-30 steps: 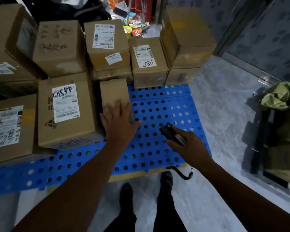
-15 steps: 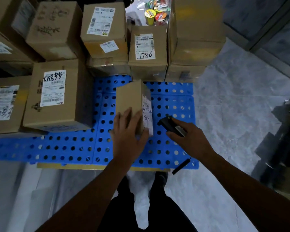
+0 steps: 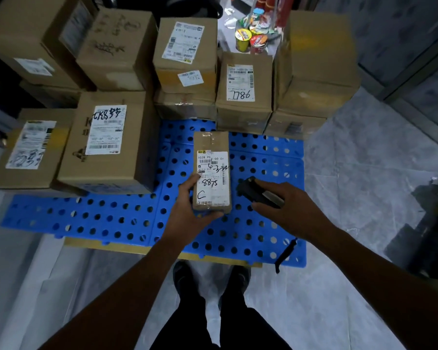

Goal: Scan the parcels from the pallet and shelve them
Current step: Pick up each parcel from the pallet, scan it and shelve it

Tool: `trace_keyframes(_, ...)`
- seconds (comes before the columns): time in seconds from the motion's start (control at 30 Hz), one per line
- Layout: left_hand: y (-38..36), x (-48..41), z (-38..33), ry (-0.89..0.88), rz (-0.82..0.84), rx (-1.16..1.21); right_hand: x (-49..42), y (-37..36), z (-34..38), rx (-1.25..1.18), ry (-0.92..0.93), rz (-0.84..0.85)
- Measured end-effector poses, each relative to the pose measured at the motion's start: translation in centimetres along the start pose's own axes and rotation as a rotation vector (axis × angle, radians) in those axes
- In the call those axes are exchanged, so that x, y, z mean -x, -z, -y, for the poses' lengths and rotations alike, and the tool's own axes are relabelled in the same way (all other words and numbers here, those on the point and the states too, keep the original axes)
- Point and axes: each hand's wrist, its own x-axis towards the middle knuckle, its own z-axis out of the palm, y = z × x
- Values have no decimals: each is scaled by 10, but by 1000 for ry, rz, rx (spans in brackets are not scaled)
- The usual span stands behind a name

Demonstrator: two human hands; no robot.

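Observation:
My left hand (image 3: pixel 187 213) grips a small narrow cardboard parcel (image 3: pixel 211 170) from below, above the blue perforated pallet (image 3: pixel 111 218). Its white shipping label faces up and carries the handwritten number 8875. My right hand (image 3: pixel 283 205) holds a black handheld scanner (image 3: pixel 253 192) just to the right of the parcel, and a black wrist strap (image 3: pixel 286 253) dangles below that hand. Several more cardboard parcels stand on the pallet's back and left, among them a large labelled one (image 3: pixel 106 140) and one marked 7786 (image 3: pixel 243 92).
A taller stack of plain boxes (image 3: pixel 316 64) stands at the pallet's back right. Cup-noodle tubs (image 3: pixel 248 39) sit behind the boxes. Grey floor (image 3: pixel 364 185) lies right of the pallet, with a dark object (image 3: pixel 430 218) at the right edge. My shoes (image 3: pixel 185 274) stand at the pallet's front.
My left hand has lifted the small parcel from beside the large box and turned it label-up. The scanner hand has stayed just right of it.

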Motion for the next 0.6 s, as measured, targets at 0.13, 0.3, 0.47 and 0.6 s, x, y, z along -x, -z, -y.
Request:
trace_keyframes(0.13, -13, -4, 4, -13, 0, 14, -11, 17, 27, 76, 20, 78)
trace_keyframes(0.3, -18, -3, 0, -83, 11, 11, -20, 45, 58, 679, 37, 106)
trace_keyframes(0.47, -16, -3, 1, -111, 44, 36, -10, 56, 84, 945, 55, 201)
trace_keyframes(0.6, -13, -3, 5, -136, 75, -4, 4, 53, 95, 1028, 37, 202)
